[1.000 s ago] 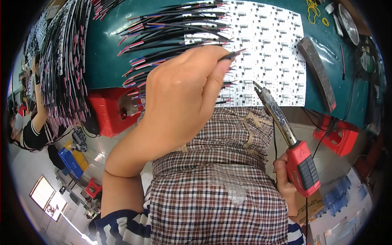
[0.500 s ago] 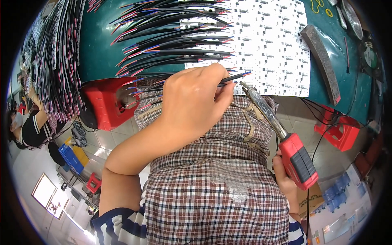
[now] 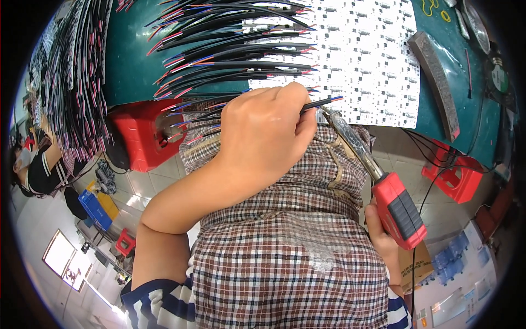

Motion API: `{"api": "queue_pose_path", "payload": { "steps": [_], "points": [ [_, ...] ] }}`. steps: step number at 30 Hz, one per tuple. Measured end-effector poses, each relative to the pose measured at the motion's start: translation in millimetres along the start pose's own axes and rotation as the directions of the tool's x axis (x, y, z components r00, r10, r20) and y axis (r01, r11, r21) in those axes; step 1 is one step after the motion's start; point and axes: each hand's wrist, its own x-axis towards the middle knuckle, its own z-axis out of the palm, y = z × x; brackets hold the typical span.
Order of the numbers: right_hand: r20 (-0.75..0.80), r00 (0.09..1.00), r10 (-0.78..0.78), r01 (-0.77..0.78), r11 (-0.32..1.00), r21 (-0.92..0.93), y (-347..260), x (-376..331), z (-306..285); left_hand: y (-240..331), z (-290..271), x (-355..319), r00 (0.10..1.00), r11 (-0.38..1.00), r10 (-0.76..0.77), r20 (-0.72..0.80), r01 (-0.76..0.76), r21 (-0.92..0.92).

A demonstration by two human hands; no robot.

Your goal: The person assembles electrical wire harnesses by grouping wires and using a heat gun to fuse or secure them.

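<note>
My left hand (image 3: 267,129) is closed in a pinch on a short black cable (image 3: 324,102), whose red and blue wire ends point right over the near edge of a white circuit board sheet (image 3: 372,60). From below right, the metal barrel of a soldering iron (image 3: 402,211) slants up. Its tip sits just below the held cable, close to my fingertips; whether they touch I cannot tell. My right hand (image 3: 382,237) grips the iron's red and black handle, which partly hides the fingers. Several more black cables (image 3: 219,68) lie in rows across the sheet's left side.
A thick bundle of black cables (image 3: 76,82) hangs at the left of the green table (image 3: 129,71). At the right lie a dark grey bar (image 3: 435,82) and a silver dish (image 3: 474,24). Red stools (image 3: 143,137) stand beneath. A power cord (image 3: 415,274) trails below the iron.
The held cable has shifted slightly right, together with my left hand. The iron's handle has tilted up a little, its tip staying near the cable. The board sheet appears slightly farther right.
</note>
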Motion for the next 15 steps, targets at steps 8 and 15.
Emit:
{"api": "queue_pose_path", "payload": {
  "steps": [8,15],
  "points": [
    [0.001,1.0,-0.011,0.011,0.998,-0.065,4.6,-7.3,-7.2,0.7,3.3,0.5,0.999,0.999,0.016,-0.035,-0.015,0.028],
    [-0.022,1.0,-0.012,0.011,0.997,-0.072,3.9,-8.5,-6.0,2.2,1.7,2.6,1.0,0.998,0.003,-0.003,-0.003,0.062]
  ]
}}
